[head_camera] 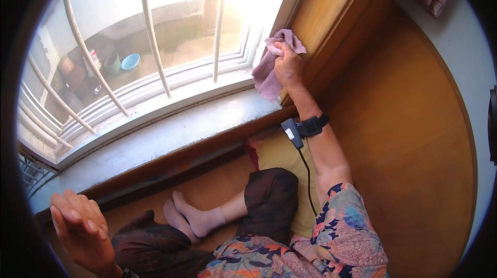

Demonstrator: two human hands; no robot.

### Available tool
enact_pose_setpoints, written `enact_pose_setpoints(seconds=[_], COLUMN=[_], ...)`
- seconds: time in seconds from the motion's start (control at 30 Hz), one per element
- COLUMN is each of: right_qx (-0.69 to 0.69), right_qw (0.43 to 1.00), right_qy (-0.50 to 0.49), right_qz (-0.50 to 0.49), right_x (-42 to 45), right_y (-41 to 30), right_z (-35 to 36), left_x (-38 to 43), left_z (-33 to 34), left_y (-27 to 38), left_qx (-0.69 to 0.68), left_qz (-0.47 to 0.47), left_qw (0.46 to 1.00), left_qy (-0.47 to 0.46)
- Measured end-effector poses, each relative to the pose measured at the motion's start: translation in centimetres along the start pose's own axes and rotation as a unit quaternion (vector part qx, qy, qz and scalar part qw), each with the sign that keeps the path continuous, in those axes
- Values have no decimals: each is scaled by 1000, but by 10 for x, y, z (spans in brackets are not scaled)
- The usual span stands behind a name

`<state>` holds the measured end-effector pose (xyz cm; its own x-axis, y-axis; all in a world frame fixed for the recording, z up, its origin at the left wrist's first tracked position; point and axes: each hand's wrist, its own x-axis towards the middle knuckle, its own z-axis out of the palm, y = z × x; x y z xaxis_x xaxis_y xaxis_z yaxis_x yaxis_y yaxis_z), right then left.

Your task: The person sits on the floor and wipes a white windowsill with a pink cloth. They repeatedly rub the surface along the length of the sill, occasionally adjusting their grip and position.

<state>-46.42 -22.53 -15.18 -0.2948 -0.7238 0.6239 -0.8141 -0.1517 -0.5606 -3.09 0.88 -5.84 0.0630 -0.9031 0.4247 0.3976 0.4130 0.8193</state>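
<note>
My right hand (288,66) grips a mauve cloth (268,80) against the varnished wooden frame (306,18) at the right side of the window. Part of the cloth bunches above my fist and the rest hangs down toward the sill's corner. My left hand (79,225) is raised at the lower left, holding nothing, with its fingers loosely curved. Between my hands stretches the pale, worn window sill (182,122). A black strap (311,125) with a small cabled device (292,132) is around my right wrist.
White metal bars (153,41) stand across the window. Outside lie a blue basin (130,61) and several containers. My socked feet (202,219) rest on a brown wooden surface beside a yellow cushion (277,153). A brown wooden panel (396,122) lines the wall at right.
</note>
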Motion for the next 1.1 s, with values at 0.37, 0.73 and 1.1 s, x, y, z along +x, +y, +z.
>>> enact_pose_setpoints(seconds=[0.37, 0.73, 1.1], right_qx=[-223, -542, -201], right_qw=[846, 761, 812], right_qy=[212, 9, 401], right_qz=[-436, -356, -373], right_x=[164, 73, 166], right_y=[-138, -28, -49], right_z=[-182, -108, -136], left_x=[4, 13, 17], left_z=[2, -3, -9], left_y=[-4, 9, 4], left_qx=[12, -38, -36], left_qz=[-22, -73, -98], left_qw=[1000, 985, 986], left_qy=[13, -153, -128])
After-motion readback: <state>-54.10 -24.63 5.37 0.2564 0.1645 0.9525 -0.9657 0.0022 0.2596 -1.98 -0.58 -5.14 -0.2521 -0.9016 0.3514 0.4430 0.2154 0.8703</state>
